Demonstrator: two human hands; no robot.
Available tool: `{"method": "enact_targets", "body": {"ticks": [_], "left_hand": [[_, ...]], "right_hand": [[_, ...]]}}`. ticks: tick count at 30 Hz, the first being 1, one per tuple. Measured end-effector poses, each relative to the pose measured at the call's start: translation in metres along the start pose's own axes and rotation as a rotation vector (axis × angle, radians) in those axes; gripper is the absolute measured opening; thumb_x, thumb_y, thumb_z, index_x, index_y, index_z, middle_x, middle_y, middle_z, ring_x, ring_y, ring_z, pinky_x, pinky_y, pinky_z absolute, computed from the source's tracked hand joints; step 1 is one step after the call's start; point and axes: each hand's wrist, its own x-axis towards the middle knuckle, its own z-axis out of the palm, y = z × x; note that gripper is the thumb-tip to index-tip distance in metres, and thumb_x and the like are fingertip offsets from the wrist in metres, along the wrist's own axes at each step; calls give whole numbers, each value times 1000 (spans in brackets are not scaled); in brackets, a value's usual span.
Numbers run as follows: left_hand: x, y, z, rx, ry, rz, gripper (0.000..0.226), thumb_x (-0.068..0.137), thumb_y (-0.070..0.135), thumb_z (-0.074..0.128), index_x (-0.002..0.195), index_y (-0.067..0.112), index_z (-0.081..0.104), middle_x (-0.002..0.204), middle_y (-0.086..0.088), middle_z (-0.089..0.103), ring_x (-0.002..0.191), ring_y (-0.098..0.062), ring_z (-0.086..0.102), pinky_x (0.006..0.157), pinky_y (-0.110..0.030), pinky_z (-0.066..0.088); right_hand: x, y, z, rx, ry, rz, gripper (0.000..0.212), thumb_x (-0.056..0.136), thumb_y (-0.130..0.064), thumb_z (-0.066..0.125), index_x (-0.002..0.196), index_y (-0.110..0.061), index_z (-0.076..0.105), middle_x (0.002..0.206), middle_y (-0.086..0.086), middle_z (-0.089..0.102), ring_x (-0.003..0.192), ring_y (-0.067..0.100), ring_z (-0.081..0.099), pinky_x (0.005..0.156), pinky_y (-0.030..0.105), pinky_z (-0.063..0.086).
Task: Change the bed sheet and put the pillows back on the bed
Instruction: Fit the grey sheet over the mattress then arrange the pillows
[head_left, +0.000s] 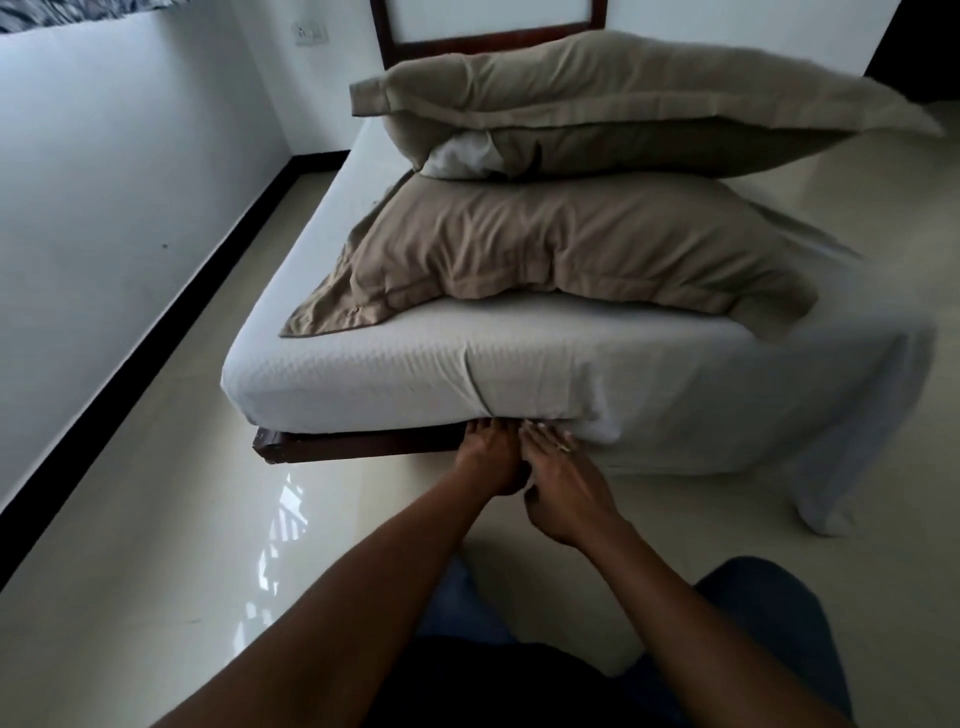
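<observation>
**Q:** Sheet?
**A:** White textured bed sheet, smooth over the mattress's left corner and hanging loose to the floor at right. Two tan fabric pillows are stacked on it.

**Q:** Grip?
**A:** Left hand and right hand lie side by side at the mattress's lower edge. Their fingers are straight against the sheet, pinching nothing.

**Q:** Room?
**A:** Dark wooden bed frame exposed left of the hands; glossy cream tiled floor open alongside.
</observation>
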Motion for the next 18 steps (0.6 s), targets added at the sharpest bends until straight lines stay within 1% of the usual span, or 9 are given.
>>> {"method": "enact_targets", "body": {"ticks": [1, 3, 5, 8, 10, 12, 14, 16, 18], "left_hand": [[4, 7, 1, 27, -25, -44, 83, 91, 45, 61, 156, 10, 24, 159, -19, 28, 145, -38, 29, 120, -46, 21], [5, 13, 5, 73, -50, -92, 85, 88, 53, 60, 155, 11, 28, 158, -19, 28, 144, -40, 29, 120, -48, 21], [0, 5, 6, 58, -1, -75, 84, 86, 55, 61, 153, 13, 32, 156, -17, 33, 142, -39, 32, 119, -46, 23], [-17, -14, 1, -70, 89, 51, 82, 84, 41, 62, 154, 13, 32, 154, -15, 41, 139, -36, 40, 116, -40, 30], [-32, -25, 3, -121, 193, 136, 77, 81, 24, 62, 152, 7, 39, 151, -19, 47, 136, -36, 46, 112, -38, 37], [-46, -30, 9, -110, 244, 179, 71, 79, 15, 60, 147, -2, 45, 149, -24, 48, 138, -39, 46, 114, -40, 37], [-46, -32, 15, -68, 203, 234, 75, 79, 14, 57, 150, -5, 39, 154, -25, 40, 145, -38, 37, 121, -44, 26], [-32, -31, 19, -24, 162, 306, 83, 76, 13, 57, 154, -3, 32, 159, -22, 32, 150, -35, 28, 125, -43, 19], [-14, -21, 20, -31, 121, 310, 85, 71, 13, 63, 151, -2, 39, 155, -24, 39, 144, -40, 36, 120, -46, 24]], "right_hand": [[-1, 9, -2, -22, -1, 33, 84, 80, -21, 60, 158, -16, 30, 163, 6, 34, 150, 26, 31, 123, 42, 24], [1, 28, -12, -79, 18, 122, 80, 78, -26, 56, 154, -36, 34, 151, 0, 50, 133, 31, 50, 107, 43, 42], [7, 38, -27, -50, 32, 191, 67, 78, -30, 52, 143, -47, 45, 135, -2, 63, 118, 33, 60, 96, 39, 47], [26, 30, -40, 2, -56, 290, 47, 86, -39, 56, 133, -40, 55, 136, 1, 63, 124, 31, 59, 99, 40, 46], [35, 28, -38, 27, -113, 354, 47, 89, -44, 54, 136, -36, 53, 143, 4, 58, 132, 33, 53, 106, 47, 41], [39, 32, -35, 19, -138, 375, 49, 90, -52, 49, 137, -35, 52, 145, 5, 56, 133, 35, 52, 108, 50, 42], [42, 35, -36, -22, -140, 380, 52, 89, -57, 48, 135, -35, 53, 144, 5, 57, 131, 34, 54, 106, 49, 45], [49, 38, -40, -48, -172, 362, 54, 88, -55, 51, 138, -36, 51, 148, 4, 54, 133, 32, 53, 107, 47, 44], [53, 36, -40, -27, -217, 330, 56, 90, -47, 55, 144, -33, 47, 152, 5, 49, 136, 30, 50, 108, 42, 43]]}}
